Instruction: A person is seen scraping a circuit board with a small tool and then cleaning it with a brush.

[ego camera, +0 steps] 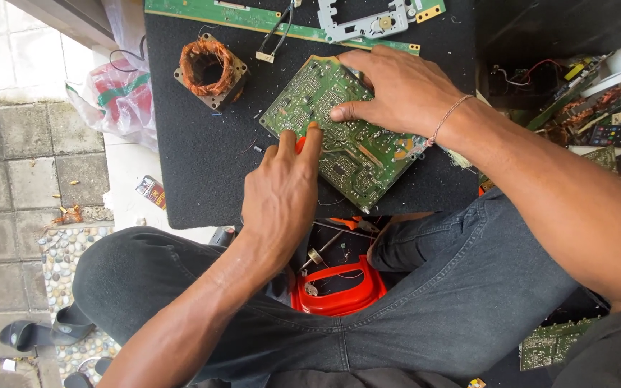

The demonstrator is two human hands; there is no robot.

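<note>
Left hand (282, 190): extended forward from the lap, knuckles up, fingers pinched together on a small orange-red tool (300, 143) whose tip was pressed to the near-left edge of the circuit board (339, 129); the rest of the tool was hidden by the fingers.

Right hand (397, 90): laid flat and palm-down on the board, fingers spread and pressing, nothing enclosed; a thin cord bracelet (445, 118) was worn at the wrist.

Circuit board: green, rectangular, solder side up, set at an angle near the middle of the mat, beneath both hands.

Copper coil (210, 68): reddish wire wound in a squared metal frame, placed well left of the board.

Bracket (364, 21): grey, perforated, at the mat's far edge.

Mat (195, 165): black, grainy, laid over a low surface above grey paving; a red plastic tray (339, 291) was seen between the knees, and mixed electronic scrap (605, 122) was heaped at the right.
</note>
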